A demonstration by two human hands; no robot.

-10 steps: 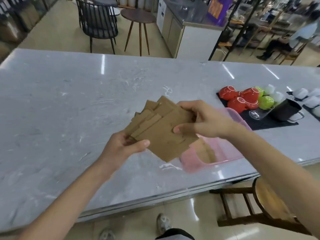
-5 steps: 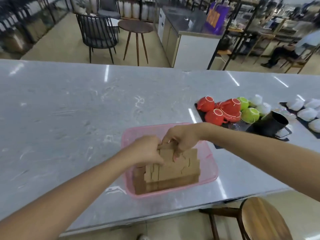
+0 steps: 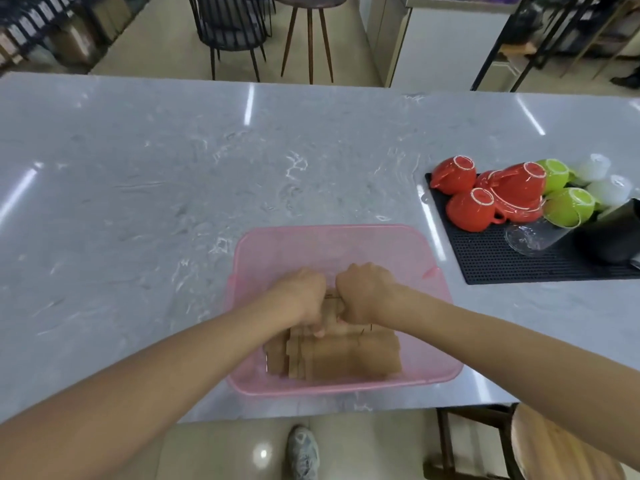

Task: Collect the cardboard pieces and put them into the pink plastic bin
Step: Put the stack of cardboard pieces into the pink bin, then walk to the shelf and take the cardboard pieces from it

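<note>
A translucent pink plastic bin [image 3: 332, 237] stands on the grey marble counter near its front edge. Several brown cardboard pieces [image 3: 346, 356] lie in a stack against the bin's near wall. My left hand [image 3: 301, 299] and my right hand [image 3: 365, 294] are both down inside the bin, side by side and nearly touching. Their fingers are curled onto the top edge of the cardboard stack. The fingertips are hidden behind the knuckles.
A black rubber mat [image 3: 519, 265] to the right holds upturned red cups [image 3: 471, 207], green cups [image 3: 568, 206], white cups, a glass and a black pitcher [image 3: 613, 233]. A wooden stool [image 3: 561, 448] stands below the counter's front right. My shoe [image 3: 303, 452] shows on the floor.
One second ago both hands held the fanned cardboard pieces above the counter. They have since lowered the pieces into the pink bin and now press them down lower inside it.
</note>
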